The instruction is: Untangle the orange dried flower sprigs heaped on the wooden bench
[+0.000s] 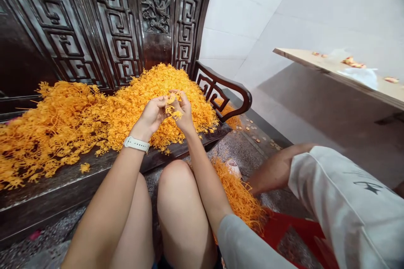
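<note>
White tiled walls (235, 17) close in this corner of the room. From where I stand, a big dark wooden bench (158, 48) with a carved back runs along one wall. A long, bumpy heap of orange plastic pieces (123, 111) covers much of its seat. Across from it is a pale wooden tabletop (303, 56) with a crumpled white plastic bag (361, 77) on it. Near that, another person's leg in gray shorts (334, 189) sticks out over the floor. Beside that leg, a pile of stringy orange bits (238, 193) lies on the speckled floor (217, 149).

The sitting person's left hand (153, 113) and right hand (184, 111) are close together in front of the heap. Both have their fingers pinched on small yellow-orange pieces (175, 113); the fingers overlap, so I can't quite see who grips which bit. A pale watch band (136, 143) circles the left wrist.
</note>
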The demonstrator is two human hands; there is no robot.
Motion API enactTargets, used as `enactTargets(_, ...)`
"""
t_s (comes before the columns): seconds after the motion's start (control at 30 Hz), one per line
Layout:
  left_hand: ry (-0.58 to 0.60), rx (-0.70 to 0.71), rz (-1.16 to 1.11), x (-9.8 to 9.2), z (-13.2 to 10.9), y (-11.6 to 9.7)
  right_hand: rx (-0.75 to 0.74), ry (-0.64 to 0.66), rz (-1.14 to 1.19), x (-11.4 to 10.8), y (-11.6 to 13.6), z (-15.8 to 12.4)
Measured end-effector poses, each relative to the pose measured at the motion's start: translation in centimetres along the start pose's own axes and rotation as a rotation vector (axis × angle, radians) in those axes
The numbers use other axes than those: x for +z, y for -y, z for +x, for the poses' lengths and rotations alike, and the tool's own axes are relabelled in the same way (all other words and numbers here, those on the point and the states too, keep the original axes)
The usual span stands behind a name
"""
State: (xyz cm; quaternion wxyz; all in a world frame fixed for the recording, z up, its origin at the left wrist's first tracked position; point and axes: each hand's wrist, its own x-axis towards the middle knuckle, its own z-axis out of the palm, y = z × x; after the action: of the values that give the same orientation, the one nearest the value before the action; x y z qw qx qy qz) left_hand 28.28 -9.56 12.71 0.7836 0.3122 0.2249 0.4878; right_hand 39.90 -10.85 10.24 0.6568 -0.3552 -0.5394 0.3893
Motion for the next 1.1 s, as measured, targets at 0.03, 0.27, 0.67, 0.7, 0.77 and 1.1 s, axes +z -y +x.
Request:
enactTargets(0.03, 0.009, -0.007, -0.024, 0.0, 0.0, 0.0, -0.013, -0.019, 0.003, 0.1, 0.0, 0.1)
enactTargets(0.27, -0.118, -0.068, -0.128, 0.8, -0.2, 0.2, -0.115, -0.088, -0.147, -0.1, -0.6, 0.4)
enactTargets(0.67, -0.138, 0.092, -0.036, 1.6, 0.1, 1.6, -0.248, -0.060, -0.699, -1.4, 0.2, 0.1)
enactTargets(0.7, -0.149, 0.105, -0.025, 1.7, 0.1, 1.7, -0.266, -0.041, -0.751, -1.5, 0.3, 0.1)
enactTargets(0.77, -0.177, 0.113, -0.017, 1.9, 0.2, 1.7, -0.308, 0.003, -0.847, -1.6, 0.4, 0.1)
enactTargets(1.1, -0.092, -0.066, -0.082, 0.4, 1.0, 1.8, -0.150, 0.014, -0.557, -0.6, 0.4, -0.2)
